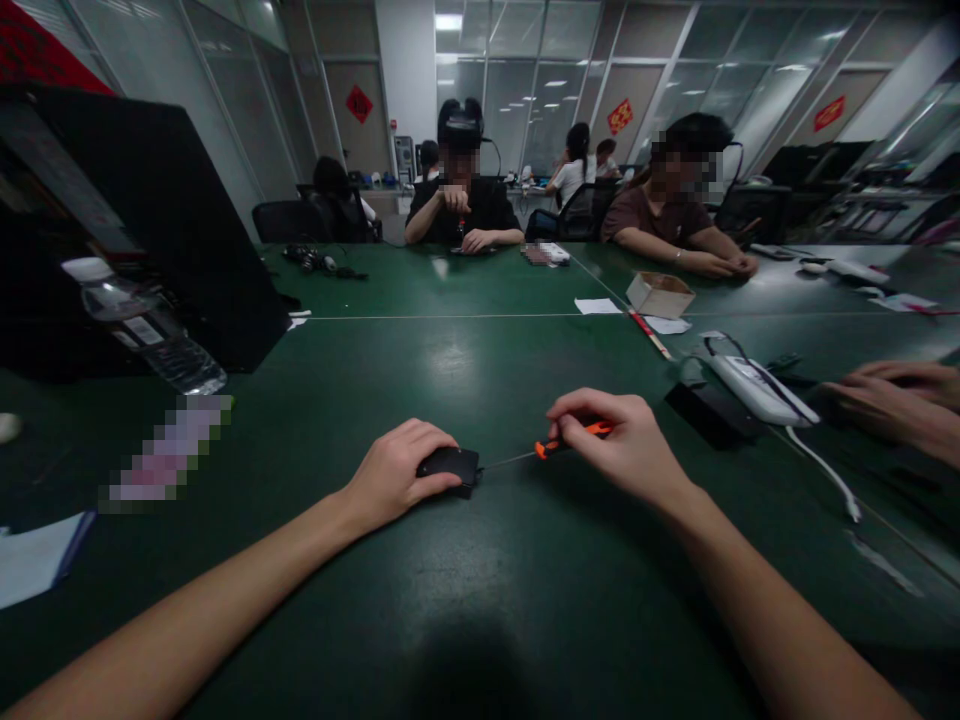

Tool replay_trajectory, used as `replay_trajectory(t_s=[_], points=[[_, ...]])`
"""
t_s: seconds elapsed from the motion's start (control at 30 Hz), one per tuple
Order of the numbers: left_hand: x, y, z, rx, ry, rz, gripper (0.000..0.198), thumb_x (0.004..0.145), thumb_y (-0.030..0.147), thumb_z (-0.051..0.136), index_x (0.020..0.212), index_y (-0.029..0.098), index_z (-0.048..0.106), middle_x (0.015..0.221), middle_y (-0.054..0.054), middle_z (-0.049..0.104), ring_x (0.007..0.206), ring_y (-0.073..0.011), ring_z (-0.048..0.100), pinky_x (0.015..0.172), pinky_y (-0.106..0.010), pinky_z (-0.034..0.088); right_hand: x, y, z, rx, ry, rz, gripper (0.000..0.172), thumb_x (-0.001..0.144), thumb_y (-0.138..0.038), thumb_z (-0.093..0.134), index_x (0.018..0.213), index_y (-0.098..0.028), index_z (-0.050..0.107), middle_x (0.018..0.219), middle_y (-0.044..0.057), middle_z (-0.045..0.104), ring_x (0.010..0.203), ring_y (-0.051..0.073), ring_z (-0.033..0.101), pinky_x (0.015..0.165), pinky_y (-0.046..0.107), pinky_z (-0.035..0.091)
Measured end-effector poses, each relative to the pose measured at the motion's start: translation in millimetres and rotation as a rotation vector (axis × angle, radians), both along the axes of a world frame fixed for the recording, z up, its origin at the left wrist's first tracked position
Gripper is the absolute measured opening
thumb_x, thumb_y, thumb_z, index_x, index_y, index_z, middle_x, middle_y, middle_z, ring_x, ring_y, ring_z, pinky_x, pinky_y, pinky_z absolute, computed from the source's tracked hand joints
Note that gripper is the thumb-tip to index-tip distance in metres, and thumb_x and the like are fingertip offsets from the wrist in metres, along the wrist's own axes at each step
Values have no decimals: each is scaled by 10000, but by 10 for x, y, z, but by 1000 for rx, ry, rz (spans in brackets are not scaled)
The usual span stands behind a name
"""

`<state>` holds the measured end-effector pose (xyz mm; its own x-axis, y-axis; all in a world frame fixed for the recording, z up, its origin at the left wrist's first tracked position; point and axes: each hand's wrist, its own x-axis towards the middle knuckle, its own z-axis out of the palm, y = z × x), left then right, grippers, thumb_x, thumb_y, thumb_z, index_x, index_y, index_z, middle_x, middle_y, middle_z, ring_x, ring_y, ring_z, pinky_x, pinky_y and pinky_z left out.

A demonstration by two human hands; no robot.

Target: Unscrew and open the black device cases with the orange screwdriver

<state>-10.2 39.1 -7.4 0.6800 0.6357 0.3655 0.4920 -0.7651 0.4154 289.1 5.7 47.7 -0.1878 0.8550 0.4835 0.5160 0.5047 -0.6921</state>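
Note:
My left hand (401,470) is closed around a small black box-shaped device (459,468) on the green table (450,600). Its fingers lie over the top and the thumb presses the near side. In my right hand (611,435) is a screwdriver (551,448) with an orange and black handle, gripped between thumb and fingers. The thin metal shaft points left, and its tip meets the right end of the black device. The exact spot where the tip touches is too small to make out.
At the left stand a water bottle (146,325) and a large black case (150,220). To the right lie a white power strip (761,385) with a cable, a black box (712,415) and a co-worker's hands (900,395). An open carton (660,295) sits farther back; people sit across the table.

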Motion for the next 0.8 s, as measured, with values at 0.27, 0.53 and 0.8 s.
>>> replay_trajectory(t_s=[0.27, 0.53, 0.8], points=[[-3, -10, 7, -12, 16, 7, 418, 975, 555, 567, 1133, 176, 648, 1086, -102, 710, 987, -260, 635, 866, -387, 493, 18, 0, 17, -12, 59, -32, 104, 833, -226, 605, 809, -189, 700, 668, 11, 721, 602, 152, 704, 607, 253, 566], [-12, -16, 3, -21, 11, 23, 403, 965, 545, 589, 1140, 190, 660, 1067, -91, 706, 973, -257, 624, 859, -386, 485, -68, 26, -118, -45, -65, -4, 214, 896, -310, 576, 797, -180, 715, 658, 19, 700, 577, 143, 651, 585, 256, 492], [-36, -24, 13, -16, -11, -10, 419, 986, 534, 562, 1179, 174, 652, 1098, -103, 711, 992, -254, 626, 875, -386, 486, 48, 115, -234, -41, -374, 32, 450, 994, -428, 475, 671, -172, 655, 570, -2, 568, 518, 110, 486, 574, 268, 342]])
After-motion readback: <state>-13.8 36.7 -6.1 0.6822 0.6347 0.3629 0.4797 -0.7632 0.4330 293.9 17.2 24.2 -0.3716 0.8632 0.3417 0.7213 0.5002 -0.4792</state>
